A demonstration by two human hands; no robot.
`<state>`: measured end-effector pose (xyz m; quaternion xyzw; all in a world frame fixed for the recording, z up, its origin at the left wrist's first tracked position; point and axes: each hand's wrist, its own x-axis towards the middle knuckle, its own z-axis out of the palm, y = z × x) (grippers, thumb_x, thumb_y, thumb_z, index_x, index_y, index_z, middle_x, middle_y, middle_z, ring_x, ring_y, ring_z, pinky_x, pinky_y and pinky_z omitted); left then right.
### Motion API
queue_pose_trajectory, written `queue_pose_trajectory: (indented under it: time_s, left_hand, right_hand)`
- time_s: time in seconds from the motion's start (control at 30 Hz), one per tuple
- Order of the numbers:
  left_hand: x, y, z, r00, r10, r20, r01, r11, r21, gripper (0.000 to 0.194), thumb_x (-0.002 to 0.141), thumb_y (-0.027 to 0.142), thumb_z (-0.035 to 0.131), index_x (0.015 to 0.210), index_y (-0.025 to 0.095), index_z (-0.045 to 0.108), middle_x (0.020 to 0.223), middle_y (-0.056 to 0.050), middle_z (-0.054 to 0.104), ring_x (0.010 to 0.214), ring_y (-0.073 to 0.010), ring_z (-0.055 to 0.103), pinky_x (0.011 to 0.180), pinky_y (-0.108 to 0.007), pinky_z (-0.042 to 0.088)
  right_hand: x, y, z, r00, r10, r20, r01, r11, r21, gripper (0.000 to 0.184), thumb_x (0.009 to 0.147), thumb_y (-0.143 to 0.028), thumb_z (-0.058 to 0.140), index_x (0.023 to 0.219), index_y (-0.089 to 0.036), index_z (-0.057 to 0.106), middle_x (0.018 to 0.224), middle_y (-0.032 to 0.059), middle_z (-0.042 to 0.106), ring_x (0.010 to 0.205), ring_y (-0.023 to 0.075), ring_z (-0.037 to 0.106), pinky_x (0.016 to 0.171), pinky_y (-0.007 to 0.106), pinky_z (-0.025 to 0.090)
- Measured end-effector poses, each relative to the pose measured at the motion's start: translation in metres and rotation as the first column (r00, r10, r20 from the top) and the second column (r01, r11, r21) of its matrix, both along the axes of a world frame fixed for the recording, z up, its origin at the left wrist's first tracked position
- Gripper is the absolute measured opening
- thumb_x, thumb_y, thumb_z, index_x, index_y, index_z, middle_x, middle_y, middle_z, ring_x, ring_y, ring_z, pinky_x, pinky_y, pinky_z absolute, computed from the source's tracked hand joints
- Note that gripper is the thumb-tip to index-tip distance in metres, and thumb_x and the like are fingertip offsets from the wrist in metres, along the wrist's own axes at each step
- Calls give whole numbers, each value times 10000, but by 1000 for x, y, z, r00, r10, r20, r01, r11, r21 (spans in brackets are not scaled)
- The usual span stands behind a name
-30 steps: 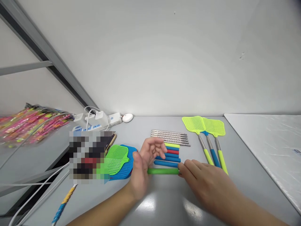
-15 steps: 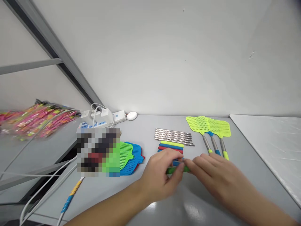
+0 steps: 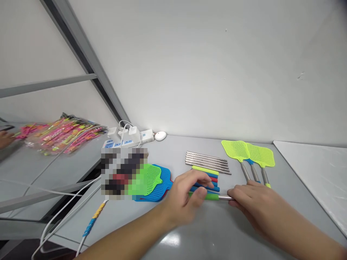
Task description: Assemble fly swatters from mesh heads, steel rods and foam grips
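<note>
My right hand is closed around a thin metal rod. A green handle grip sits on the rod's left end. Beside that grip is my left hand, thumb and fingers apart; whether its palm touches the grip is hidden. Just beyond lie several coloured handle grips, a yellow one at the far side, partly covered by my left fingers. Behind them a row of metal rods lies on the table. Fly swatters with yellow-green heads rest near my right hand, their lower ends partly hidden by it.
Green and blue swatter heads are stacked at left, next to a pixelated patch. A power strip with cables and a white oval object stand by the wall. Bagged pink items and another person's hand are far left.
My left fingers have spread away from the green grip. The right hand has shifted a little right, and bare rod now shows between it and the grip. The view has swung left.
</note>
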<state>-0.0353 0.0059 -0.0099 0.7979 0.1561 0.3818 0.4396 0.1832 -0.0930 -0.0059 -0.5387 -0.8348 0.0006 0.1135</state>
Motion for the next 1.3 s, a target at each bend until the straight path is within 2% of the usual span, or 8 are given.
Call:
queue_pose_trajectory:
  time_s: [0.23, 0.43, 0.63, 0.73, 0.9, 1.0, 1.13, 1.3]
  left_hand:
    - [0, -9, -11, 981, -13, 192, 68, 957, -282, 624, 926, 680, 304, 1034, 139, 597, 855, -89, 648, 755, -181, 594, 705, -322, 490]
    - [0, -9, -9, 995, -11, 102, 36, 970, -242, 582, 929, 651, 352, 1051, 139, 599, 859, -89, 642, 764, -177, 591, 693, -300, 478]
    - [7, -6, -3, 976, -6, -217, 25, 996, 86, 296, 949, 418, 462, 1017, 167, 604, 847, -54, 662, 733, -159, 594, 673, -264, 454]
    - [8, -5, 4, 895, 13, -446, 150, 933, 328, 233, 943, 389, 470, 954, 198, 603, 802, -33, 659, 737, -184, 618, 635, -264, 425]
    - [-13, -8, 33, 821, 211, -530, 45, 902, 429, 214, 979, 366, 417, 978, 223, 577, 795, -29, 653, 648, -190, 601, 563, -264, 346]
    - [-44, -7, 49, 832, 299, -467, -171, 939, 298, 229, 983, 382, 403, 940, 224, 563, 721, -5, 611, 619, -173, 564, 564, -257, 322]
    - [-87, 1, 41, 885, 431, -175, -454, 883, -120, 265, 973, 434, 424, 869, 213, 529, 619, 47, 487, 540, -118, 459, 532, -225, 322]
    - [-114, 0, 13, 861, 477, 175, -320, 777, -542, 270, 924, 476, 516, 880, 215, 462, 602, 88, 374, 450, -66, 325, 442, -191, 281]
  right_hand:
    - [-8, 2, -6, 997, 1, -77, 3, 999, 49, 200, 979, -133, 372, 834, -218, 481, 675, -29, 555, 576, 163, 450, 589, 287, 277]
    - [-12, 1, -12, 998, 8, -59, -3, 997, 83, 206, 973, -137, 392, 801, -214, 474, 656, -26, 539, 550, 157, 420, 585, 294, 271]
    - [-3, 2, 1, 994, 58, -92, -41, 984, 171, 159, 978, -163, 434, 900, -206, 566, 691, -13, 576, 594, 157, 487, 634, 315, 317]
    - [2, 4, 8, 988, 84, -128, -49, 966, 253, 139, 963, -191, 493, 1046, -219, 601, 793, 13, 616, 699, 171, 545, 754, 360, 377]
    - [-5, 9, 17, 931, -74, -356, 235, 870, 433, 493, 905, -324, 595, 1364, -215, 451, 1281, 135, 533, 1196, 293, 501, 949, 430, 419]
    - [-23, 18, 17, 878, -129, -461, 315, 880, 354, 413, 930, -334, 538, 1325, -234, 469, 1293, 125, 526, 1213, 280, 502, 939, 420, 459]
    - [-77, 41, 3, 982, 20, -189, 13, 985, 174, 302, 956, -349, 489, 1225, -234, 567, 1362, 117, 513, 1260, 277, 473, 1004, 457, 434]
    - [-169, 71, -19, 972, 205, 111, -220, 966, 138, 682, 913, -526, 520, 1435, -99, 421, 1500, 189, 398, 1408, 364, 290, 1074, 579, 332]
